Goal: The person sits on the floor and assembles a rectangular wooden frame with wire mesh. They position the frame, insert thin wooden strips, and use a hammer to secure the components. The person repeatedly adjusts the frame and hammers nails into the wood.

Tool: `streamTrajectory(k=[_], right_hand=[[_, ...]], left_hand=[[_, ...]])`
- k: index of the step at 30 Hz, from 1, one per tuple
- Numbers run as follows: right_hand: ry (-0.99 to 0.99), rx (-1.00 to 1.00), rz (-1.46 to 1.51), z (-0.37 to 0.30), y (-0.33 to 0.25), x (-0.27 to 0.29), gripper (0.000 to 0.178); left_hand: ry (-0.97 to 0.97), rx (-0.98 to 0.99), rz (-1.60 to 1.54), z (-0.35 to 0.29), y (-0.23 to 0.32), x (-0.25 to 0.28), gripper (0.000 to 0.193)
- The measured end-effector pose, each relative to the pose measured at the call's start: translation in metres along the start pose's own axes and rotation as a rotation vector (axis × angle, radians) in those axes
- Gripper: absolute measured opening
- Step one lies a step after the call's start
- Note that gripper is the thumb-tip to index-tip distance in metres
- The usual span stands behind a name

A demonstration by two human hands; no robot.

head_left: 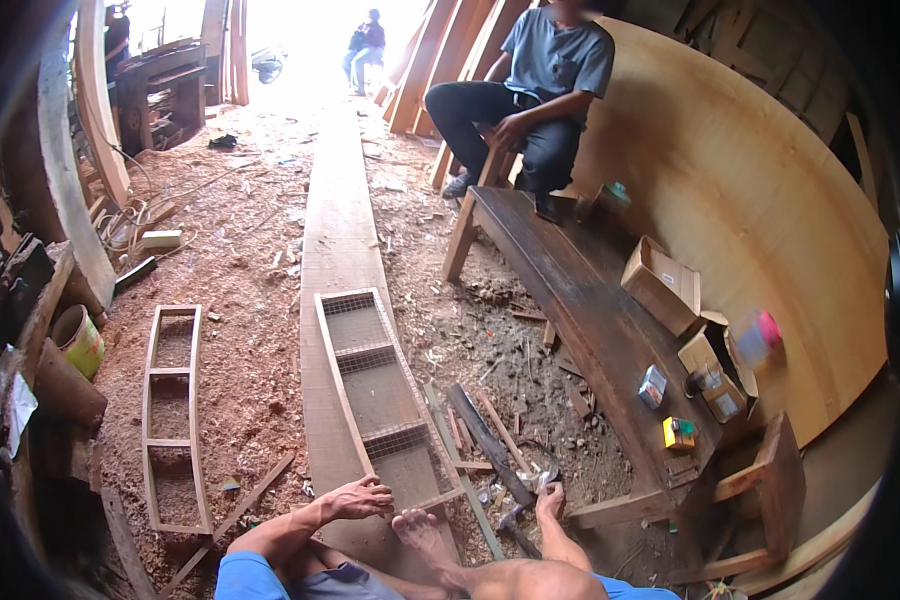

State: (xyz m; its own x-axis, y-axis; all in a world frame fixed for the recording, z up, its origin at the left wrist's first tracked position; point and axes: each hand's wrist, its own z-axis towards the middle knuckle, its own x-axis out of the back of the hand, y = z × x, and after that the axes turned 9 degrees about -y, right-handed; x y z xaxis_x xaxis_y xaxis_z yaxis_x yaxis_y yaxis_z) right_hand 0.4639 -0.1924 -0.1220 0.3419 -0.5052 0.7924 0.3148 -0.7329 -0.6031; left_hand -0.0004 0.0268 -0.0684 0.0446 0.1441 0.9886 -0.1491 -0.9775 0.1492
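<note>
A wooden frame with wire mesh (367,352), split by crossbars into three sections, lies on a long wide plank (340,230) in front of me. My left hand (360,497) is at the frame's near left corner, palm down with its fingers bent together; anything pinched in them is too small to make out. My bare foot (425,535) rests by the frame's near end. To the right of the frame, my right hand (550,500) is closed near a small pale shiny thing (542,478). What it grips is not clear. A dark wooden stick (490,445) lies beside that hand.
A second wooden frame (150,420) lies on the shavings at left. At right stands a dark bench (590,290) with cardboard boxes (660,285), a yellow box (678,433) and a pink-lidded jar (758,335). A person (555,75) sits on its far end. Boards lean behind.
</note>
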Motion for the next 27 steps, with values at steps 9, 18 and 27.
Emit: streamTrajectory(k=[9, 18, 27], right_hand=[[-0.31, 0.251, 0.136, 0.031, 0.033, -0.004, 0.021], [-0.455, 0.28, -0.061, 0.05, 0.012, 0.005, 0.023], [-0.361, 0.421, -0.191, 0.052, 0.013, 0.012, 0.026]], left_hand=[[-0.042, 0.313, 0.04, -0.045, -0.062, 0.026, 0.03], [0.023, 0.874, -0.22, -0.033, 0.03, 0.05, 0.071], [0.838, 1.182, -0.563, -0.009, 0.103, 0.038, 0.024]])
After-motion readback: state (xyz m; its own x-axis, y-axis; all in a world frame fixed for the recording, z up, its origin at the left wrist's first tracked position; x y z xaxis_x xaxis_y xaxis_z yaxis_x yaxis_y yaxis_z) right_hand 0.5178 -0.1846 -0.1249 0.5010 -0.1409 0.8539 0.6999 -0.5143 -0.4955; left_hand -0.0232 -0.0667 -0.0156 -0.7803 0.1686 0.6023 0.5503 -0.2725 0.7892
